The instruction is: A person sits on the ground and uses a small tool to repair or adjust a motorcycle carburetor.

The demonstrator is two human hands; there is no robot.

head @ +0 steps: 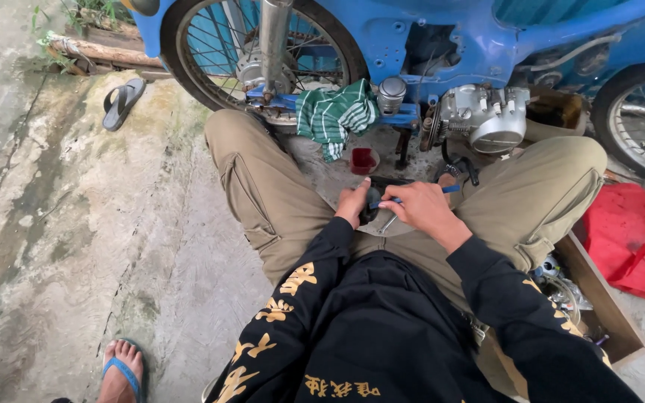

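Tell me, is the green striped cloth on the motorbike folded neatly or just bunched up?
Bunched up. The green striped cloth lies crumpled over the blue frame bar, with one end hanging down loose.

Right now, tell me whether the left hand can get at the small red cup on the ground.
Probably yes. The left hand is just below the small red cup, with bare concrete between them, though it already holds a small dark part.

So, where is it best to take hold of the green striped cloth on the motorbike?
Probably pinch the green striped cloth at its loose lower corner, coming from the front. That end hangs free below the blue frame bar, while the upper part is bunched against the wheel.
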